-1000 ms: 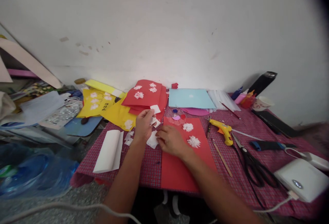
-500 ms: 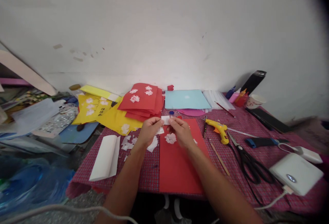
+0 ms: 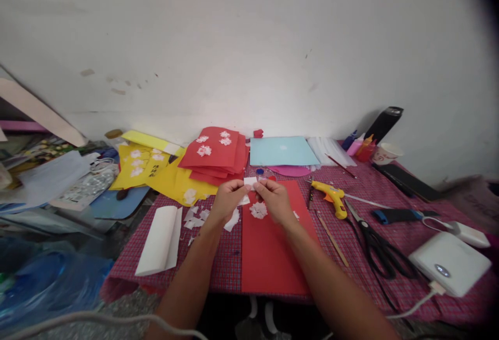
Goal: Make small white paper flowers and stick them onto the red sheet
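My left hand (image 3: 228,198) and my right hand (image 3: 276,199) meet above the far end of a red paper sheet (image 3: 271,249), and together they pinch a small white paper piece (image 3: 250,181). Just under my right hand, a white paper flower (image 3: 258,210) lies on the red sheet. Several white paper scraps (image 3: 197,219) are scattered on the checked cloth by my left wrist. A folded white sheet (image 3: 160,238) rests further left.
A yellow glue gun (image 3: 331,197), black scissors (image 3: 376,249), a wooden stick (image 3: 332,238) and a white box with a cable (image 3: 450,262) lie to the right. Red sheets (image 3: 216,153), yellow sheets (image 3: 156,166) and a light blue sheet (image 3: 283,150) are stacked at the back by the wall.
My right hand rose from the scraps on the cloth and joined my left hand on the small white piece. The view shifted a little to the left.
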Demonstrator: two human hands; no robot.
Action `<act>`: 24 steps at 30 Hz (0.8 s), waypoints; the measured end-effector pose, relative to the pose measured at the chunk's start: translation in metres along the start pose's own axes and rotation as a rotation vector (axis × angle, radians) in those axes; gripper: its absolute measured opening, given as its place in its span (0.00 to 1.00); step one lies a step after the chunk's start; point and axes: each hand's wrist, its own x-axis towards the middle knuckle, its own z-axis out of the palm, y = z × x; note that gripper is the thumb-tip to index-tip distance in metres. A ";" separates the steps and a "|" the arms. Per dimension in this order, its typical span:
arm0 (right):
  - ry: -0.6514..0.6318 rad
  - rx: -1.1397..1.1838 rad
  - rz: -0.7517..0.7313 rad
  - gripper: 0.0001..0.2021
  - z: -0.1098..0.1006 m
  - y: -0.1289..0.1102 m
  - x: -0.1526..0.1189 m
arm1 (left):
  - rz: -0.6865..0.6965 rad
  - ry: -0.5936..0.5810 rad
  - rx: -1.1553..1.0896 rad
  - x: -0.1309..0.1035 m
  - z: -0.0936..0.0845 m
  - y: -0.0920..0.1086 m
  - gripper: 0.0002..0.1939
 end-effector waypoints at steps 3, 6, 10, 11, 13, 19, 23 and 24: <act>0.004 0.034 0.012 0.14 0.001 -0.003 -0.001 | 0.000 0.005 0.006 0.000 0.000 0.000 0.14; 0.013 0.085 0.031 0.13 0.002 -0.004 -0.001 | -0.012 0.000 -0.002 0.000 0.000 0.001 0.15; 0.036 0.111 0.012 0.11 0.002 -0.003 -0.001 | -0.019 0.008 -0.002 -0.001 0.001 0.002 0.16; 0.054 0.106 -0.020 0.10 0.001 -0.003 -0.001 | -0.017 0.012 0.001 -0.001 0.001 0.002 0.16; 0.088 0.054 -0.121 0.07 0.000 -0.003 -0.002 | -0.011 0.025 0.005 -0.002 0.002 0.003 0.16; -0.020 -0.212 -0.326 0.03 0.001 -0.006 -0.006 | 0.007 0.019 0.020 -0.002 0.001 0.002 0.16; -0.068 -0.192 -0.258 0.05 0.005 -0.006 -0.007 | 0.042 -0.002 0.036 0.000 -0.001 -0.001 0.17; -0.065 -0.179 -0.240 0.06 0.006 -0.006 -0.007 | 0.043 -0.001 0.035 0.000 -0.001 -0.001 0.17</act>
